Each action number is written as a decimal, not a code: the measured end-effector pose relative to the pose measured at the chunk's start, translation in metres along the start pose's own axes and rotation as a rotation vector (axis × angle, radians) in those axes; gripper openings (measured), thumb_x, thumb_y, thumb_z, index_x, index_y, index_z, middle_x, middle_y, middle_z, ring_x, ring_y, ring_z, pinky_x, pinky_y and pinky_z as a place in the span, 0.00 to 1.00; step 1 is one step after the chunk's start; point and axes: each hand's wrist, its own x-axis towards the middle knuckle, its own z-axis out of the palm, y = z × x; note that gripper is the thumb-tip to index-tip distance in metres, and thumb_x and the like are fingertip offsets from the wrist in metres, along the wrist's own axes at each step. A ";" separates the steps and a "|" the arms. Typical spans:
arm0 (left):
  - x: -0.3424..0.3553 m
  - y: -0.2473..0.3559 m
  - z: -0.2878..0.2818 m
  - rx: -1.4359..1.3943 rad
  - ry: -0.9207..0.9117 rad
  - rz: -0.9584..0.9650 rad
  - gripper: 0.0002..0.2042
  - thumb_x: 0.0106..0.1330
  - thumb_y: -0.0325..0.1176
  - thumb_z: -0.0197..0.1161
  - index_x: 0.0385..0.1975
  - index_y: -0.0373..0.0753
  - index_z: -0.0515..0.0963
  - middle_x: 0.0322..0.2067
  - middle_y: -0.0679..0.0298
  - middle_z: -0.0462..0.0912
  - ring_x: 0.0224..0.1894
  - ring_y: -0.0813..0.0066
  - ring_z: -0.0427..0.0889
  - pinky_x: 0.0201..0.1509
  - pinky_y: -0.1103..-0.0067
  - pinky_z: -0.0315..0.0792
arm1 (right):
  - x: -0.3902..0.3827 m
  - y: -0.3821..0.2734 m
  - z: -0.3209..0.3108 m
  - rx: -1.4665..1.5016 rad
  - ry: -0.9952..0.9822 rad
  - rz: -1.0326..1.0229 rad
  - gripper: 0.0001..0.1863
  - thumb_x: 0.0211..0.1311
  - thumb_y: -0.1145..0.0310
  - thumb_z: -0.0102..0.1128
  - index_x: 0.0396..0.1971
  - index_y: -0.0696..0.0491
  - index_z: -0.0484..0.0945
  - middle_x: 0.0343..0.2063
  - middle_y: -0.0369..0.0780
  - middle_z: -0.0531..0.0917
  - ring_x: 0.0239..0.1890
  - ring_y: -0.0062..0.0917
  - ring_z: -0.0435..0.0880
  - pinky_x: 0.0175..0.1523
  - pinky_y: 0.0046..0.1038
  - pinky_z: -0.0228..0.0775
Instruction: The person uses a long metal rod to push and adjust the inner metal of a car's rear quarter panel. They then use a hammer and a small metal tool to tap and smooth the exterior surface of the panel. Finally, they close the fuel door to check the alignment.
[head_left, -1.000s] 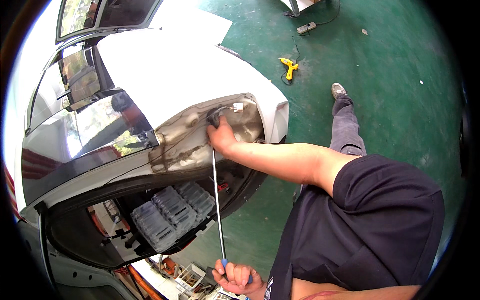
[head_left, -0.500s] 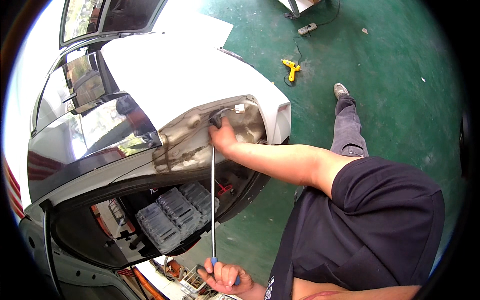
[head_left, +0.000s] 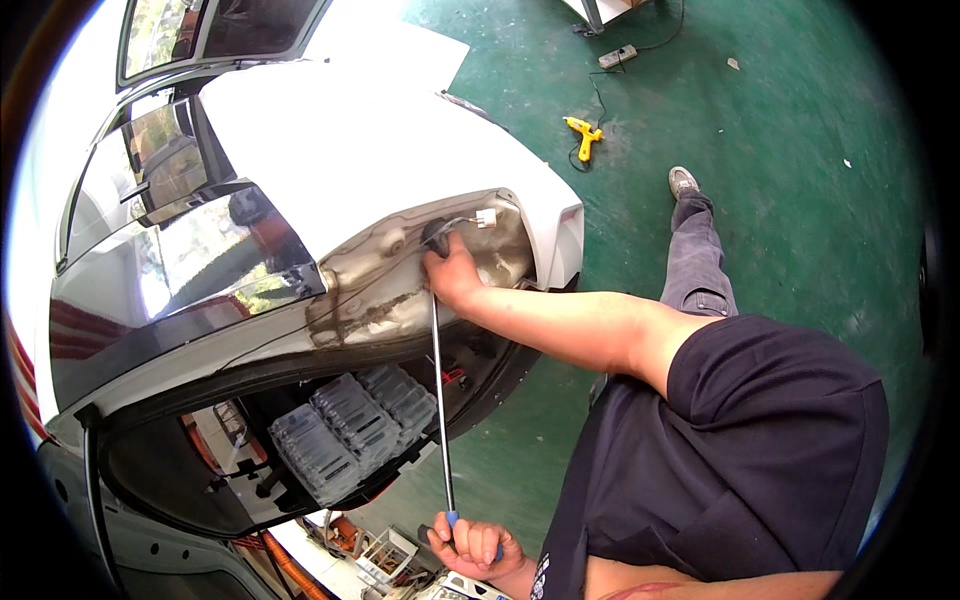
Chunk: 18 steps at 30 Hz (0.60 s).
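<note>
The left hand (head_left: 478, 548) is wrapped around the blue-and-black handle of a long screwdriver (head_left: 442, 420). Its bright metal shaft runs up across the boot opening, and its tip is hidden by the right hand. Inside the recess (head_left: 365, 315) at the white car's rear corner, my right hand (head_left: 455, 272) grips a soft-looking black rubber piece (head_left: 437, 236). A short cable leads from beside that piece to a white plug connector (head_left: 486, 218). The right-hand fingertips are partly hidden behind the hand.
Clear plastic packs (head_left: 355, 425) lie in the open boot below the recess. Beyond the car, a yellow glue gun (head_left: 584, 138) and a power strip (head_left: 617, 57) rest on the green floor (head_left: 800, 200). A small rack (head_left: 385, 555) stands near the left hand.
My left hand and the screwdriver handle have shifted right, so the shaft now leans more. The right hand stays on the black rubber piece in the recess.
</note>
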 end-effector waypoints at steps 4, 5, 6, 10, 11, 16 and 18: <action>0.002 0.009 0.005 0.002 -0.003 -0.034 0.17 0.82 0.49 0.41 0.37 0.42 0.64 0.17 0.71 0.62 0.16 0.79 0.61 0.27 0.75 0.68 | -0.003 -0.002 0.001 0.000 0.007 -0.027 0.19 0.66 0.72 0.56 0.55 0.57 0.66 0.28 0.45 0.81 0.21 0.29 0.80 0.27 0.33 0.74; 0.002 0.012 0.007 -0.017 0.010 -0.032 0.17 0.82 0.49 0.41 0.37 0.42 0.64 0.17 0.70 0.62 0.16 0.79 0.62 0.27 0.75 0.69 | -0.004 -0.003 0.000 -0.015 -0.005 -0.021 0.19 0.66 0.72 0.56 0.54 0.58 0.66 0.29 0.45 0.81 0.21 0.30 0.80 0.27 0.33 0.74; 0.003 0.014 0.008 -0.035 0.022 -0.032 0.17 0.82 0.49 0.41 0.38 0.42 0.65 0.17 0.70 0.62 0.16 0.79 0.62 0.28 0.75 0.69 | -0.005 -0.003 -0.001 -0.018 -0.019 -0.026 0.19 0.66 0.72 0.56 0.54 0.58 0.67 0.29 0.45 0.81 0.21 0.30 0.80 0.28 0.34 0.74; 0.000 0.022 0.011 -0.094 0.027 0.003 0.19 0.82 0.50 0.41 0.43 0.38 0.68 0.19 0.69 0.63 0.17 0.79 0.64 0.28 0.76 0.70 | -0.008 -0.007 -0.005 -0.039 -0.035 0.033 0.18 0.65 0.73 0.56 0.53 0.59 0.67 0.31 0.46 0.82 0.23 0.31 0.82 0.31 0.35 0.76; 0.001 0.023 0.009 -0.091 0.026 0.018 0.19 0.82 0.49 0.41 0.43 0.37 0.68 0.19 0.69 0.63 0.17 0.79 0.64 0.27 0.76 0.70 | -0.009 -0.008 -0.005 -0.044 -0.035 0.008 0.18 0.65 0.72 0.57 0.53 0.59 0.68 0.31 0.46 0.82 0.24 0.31 0.82 0.31 0.35 0.76; 0.010 0.035 0.003 -0.031 0.025 -0.024 0.17 0.83 0.45 0.41 0.42 0.37 0.68 0.18 0.70 0.63 0.15 0.80 0.63 0.25 0.76 0.67 | -0.008 -0.012 -0.003 -0.088 0.014 -0.036 0.19 0.64 0.71 0.58 0.53 0.60 0.68 0.32 0.47 0.82 0.28 0.33 0.83 0.33 0.35 0.77; 0.012 0.038 0.002 0.019 -0.005 -0.059 0.17 0.83 0.45 0.40 0.42 0.37 0.68 0.18 0.70 0.63 0.14 0.80 0.62 0.25 0.76 0.66 | -0.006 -0.011 -0.003 -0.039 -0.004 -0.028 0.20 0.64 0.71 0.57 0.54 0.60 0.68 0.32 0.48 0.82 0.28 0.33 0.83 0.34 0.35 0.78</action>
